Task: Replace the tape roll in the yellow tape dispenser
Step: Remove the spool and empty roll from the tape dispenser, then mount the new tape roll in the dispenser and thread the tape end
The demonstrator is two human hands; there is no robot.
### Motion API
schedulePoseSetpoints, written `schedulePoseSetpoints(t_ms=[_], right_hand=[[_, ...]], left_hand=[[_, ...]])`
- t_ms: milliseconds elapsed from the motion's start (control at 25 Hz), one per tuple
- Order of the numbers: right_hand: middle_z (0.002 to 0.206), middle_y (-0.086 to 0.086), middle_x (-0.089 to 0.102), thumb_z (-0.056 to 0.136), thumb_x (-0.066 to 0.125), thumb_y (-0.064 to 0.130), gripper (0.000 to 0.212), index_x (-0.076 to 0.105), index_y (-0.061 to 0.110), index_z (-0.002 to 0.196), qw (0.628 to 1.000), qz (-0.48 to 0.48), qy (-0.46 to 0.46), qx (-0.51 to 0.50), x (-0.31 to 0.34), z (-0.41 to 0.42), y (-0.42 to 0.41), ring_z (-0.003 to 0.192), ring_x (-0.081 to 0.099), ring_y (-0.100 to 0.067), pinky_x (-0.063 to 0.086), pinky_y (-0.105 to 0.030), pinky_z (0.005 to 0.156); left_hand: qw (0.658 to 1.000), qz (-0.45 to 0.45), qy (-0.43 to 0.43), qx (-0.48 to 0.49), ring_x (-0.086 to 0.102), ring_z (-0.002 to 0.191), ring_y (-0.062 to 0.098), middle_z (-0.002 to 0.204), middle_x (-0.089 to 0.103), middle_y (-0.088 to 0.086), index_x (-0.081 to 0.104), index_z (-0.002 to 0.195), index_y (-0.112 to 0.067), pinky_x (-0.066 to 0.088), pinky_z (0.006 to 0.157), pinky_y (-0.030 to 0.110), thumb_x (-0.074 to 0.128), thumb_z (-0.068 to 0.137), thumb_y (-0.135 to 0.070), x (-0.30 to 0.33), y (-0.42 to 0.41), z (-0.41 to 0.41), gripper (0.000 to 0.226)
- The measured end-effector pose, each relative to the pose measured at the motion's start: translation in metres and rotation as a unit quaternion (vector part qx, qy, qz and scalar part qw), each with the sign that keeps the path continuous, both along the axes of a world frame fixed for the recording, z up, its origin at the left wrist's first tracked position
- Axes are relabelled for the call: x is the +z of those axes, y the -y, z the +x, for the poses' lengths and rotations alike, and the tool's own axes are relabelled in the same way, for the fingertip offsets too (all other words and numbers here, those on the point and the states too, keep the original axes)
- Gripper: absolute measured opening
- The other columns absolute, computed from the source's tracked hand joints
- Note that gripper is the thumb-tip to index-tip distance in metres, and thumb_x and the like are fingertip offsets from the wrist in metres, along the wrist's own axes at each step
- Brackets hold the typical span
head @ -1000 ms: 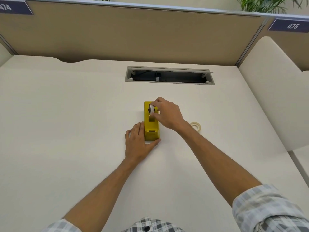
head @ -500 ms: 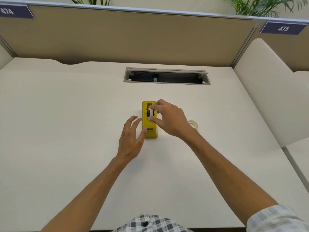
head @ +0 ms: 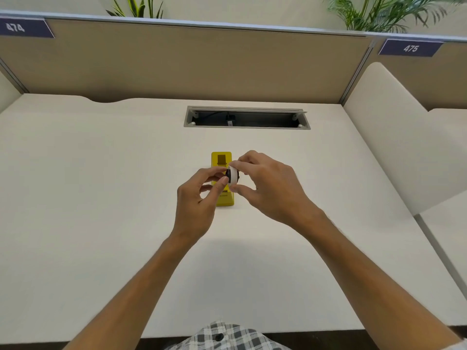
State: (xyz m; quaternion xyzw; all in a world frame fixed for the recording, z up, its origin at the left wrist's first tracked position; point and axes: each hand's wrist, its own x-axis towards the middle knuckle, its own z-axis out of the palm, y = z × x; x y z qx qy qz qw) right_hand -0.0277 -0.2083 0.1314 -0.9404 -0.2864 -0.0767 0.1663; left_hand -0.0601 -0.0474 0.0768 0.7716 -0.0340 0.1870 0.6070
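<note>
1. The yellow tape dispenser stands on the white desk near its middle, with its long axis running from 12 o'clock to 6 o'clock. Its upper well shows as an open, darker yellow recess.
2. The tape roll, white around its rim with a dark hub at its centre, is held above the dispenser, lifted clear of the recess and overlapping the dispenser's 3 o'clock edge.
3. The right hand comes in from 4 o'clock and pinches the roll: thumb under its near edge, forefinger curled over its far edge. The other fingers are bent behind it.
4. The left hand comes in from 7 o'clock. Its thumb and forefinger close on the dark hub on the roll's 9 o'clock face, and the remaining fingers are curled loosely beneath.
5. Neither hand touches the dispenser body as far as can be seen, though both partly cover it.
6. At 12 o'clock from the dispenser a grey cable slot is cut into the desk, with a dark cable inside.
7. Behind it rises a tan partition bearing two blue number plates, 474 and 475.
8. A checked shirt shows at 6 o'clock.
</note>
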Motion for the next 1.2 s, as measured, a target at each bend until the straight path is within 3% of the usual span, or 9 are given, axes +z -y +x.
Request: schedulePoseSetpoints(t_ms=[400, 720, 920, 1000, 1080, 1200], right_hand=[[0.120, 0.005, 0.060, 0.089, 0.067, 0.038, 0.040, 0.062, 0.024, 0.127, 0.999, 0.007, 0.030, 0.016, 0.026, -0.024, 0.012, 0.101, 0.057, -0.014, 0.042, -0.026, 0.068], [0.126, 0.011, 0.057, 0.085, 0.069, 0.047, 0.045, 0.064, 0.027, 0.125, 0.999, 0.039, 0.024, 0.027, 0.031, -0.026, 0.020, 0.085, 0.049, -0.003, 0.038, -0.018, 0.064], [0.126, 0.012, 0.065, 0.086, 0.068, 0.046, 0.047, 0.059, 0.029, 0.129, 0.997, 0.070, 0.005, 0.006, 0.025, -0.026, 0.029, 0.065, 0.056, -0.005, 0.055, -0.036, 0.075], [0.122, 0.009, 0.068, 0.085, 0.069, 0.045, 0.049, 0.060, 0.027, 0.129, 0.994, 0.107, -0.013, 0.006, 0.019, -0.025, 0.033, 0.084, 0.066, -0.009, 0.056, -0.038, 0.078], [0.118, 0.008, 0.069, 0.085, 0.070, 0.043, 0.048, 0.061, 0.026, 0.129, 0.987, 0.152, -0.042, 0.008, 0.010, -0.021, 0.037, 0.099, 0.064, -0.009, 0.056, -0.033, 0.081], [0.113, 0.008, 0.065, 0.086, 0.071, 0.036, 0.043, 0.063, 0.027, 0.127, 0.970, 0.224, -0.095, -0.003, -0.011, -0.012, 0.043, 0.101, 0.062, -0.007, 0.054, -0.023, 0.080]], left_hand=[[0.999, -0.014, 0.002, -0.052, 0.066, 0.101, 0.021, 0.105, 0.070, 0.002, 0.066, 0.119, -0.010, 0.052, 0.083, 0.021, 0.065, 0.089, -0.011, 0.021, 0.003, -0.021, 0.030], [0.999, -0.015, -0.007, -0.033, 0.068, 0.098, 0.020, 0.104, 0.071, 0.004, 0.067, 0.110, -0.010, 0.053, 0.079, 0.021, 0.068, 0.087, -0.011, 0.030, 0.005, -0.027, 0.023], [0.998, -0.045, -0.025, -0.036, 0.069, 0.095, 0.019, 0.105, 0.072, 0.000, 0.064, 0.108, -0.018, 0.057, 0.079, 0.029, 0.065, 0.089, -0.007, 0.033, 0.002, -0.027, 0.022], [0.998, -0.053, -0.026, -0.036, 0.069, 0.092, 0.017, 0.103, 0.072, -0.003, 0.064, 0.107, -0.020, 0.057, 0.078, 0.027, 0.065, 0.089, -0.005, 0.033, 0.002, -0.027, 0.024], [0.997, -0.060, -0.029, -0.032, 0.070, 0.091, 0.016, 0.103, 0.072, -0.003, 0.064, 0.108, -0.021, 0.057, 0.077, 0.026, 0.064, 0.089, -0.005, 0.032, 0.002, -0.026, 0.025], [0.996, -0.076, -0.036, -0.024, 0.070, 0.090, 0.016, 0.106, 0.071, 0.005, 0.062, 0.119, -0.015, 0.055, 0.073, 0.020, 0.063, 0.090, -0.004, 0.028, 0.001, -0.024, 0.032]])
